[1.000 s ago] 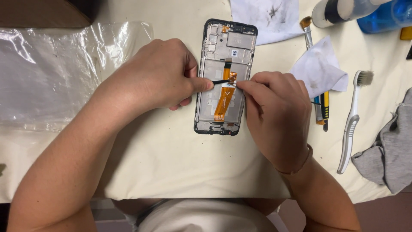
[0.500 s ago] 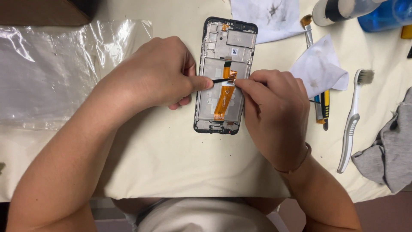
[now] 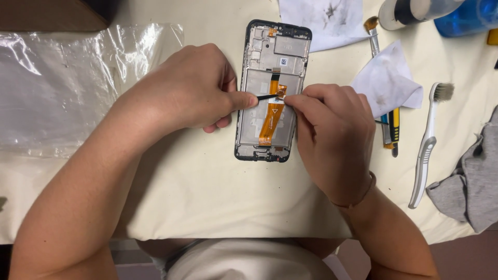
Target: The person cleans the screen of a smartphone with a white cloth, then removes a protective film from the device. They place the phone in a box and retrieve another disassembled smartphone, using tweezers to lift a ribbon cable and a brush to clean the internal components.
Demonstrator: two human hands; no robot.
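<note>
— While your left hand (image 3: 189, 88) rests on the cream table cover (image 3: 207, 181), what is it doing?

— Your fingers are curled loosely, and the extended one presses against the left edge of the opened phone frame (image 3: 272, 91), steadying it. It grasps nothing.

— And your right hand (image 3: 332, 135)?

— You pinch a thin black tool (image 3: 267, 97) between fingertips; its point lies across the orange flex cable (image 3: 271, 116) in the frame's middle.

— Where does the phone lie?

— Flat on the cover between your hands, back open upward. A white toothbrush (image 3: 428, 145), a crumpled white wipe (image 3: 386, 80) and a grey cloth (image 3: 469, 189) sit to your right; clear plastic film (image 3: 62, 88) lies to your left.
</note>
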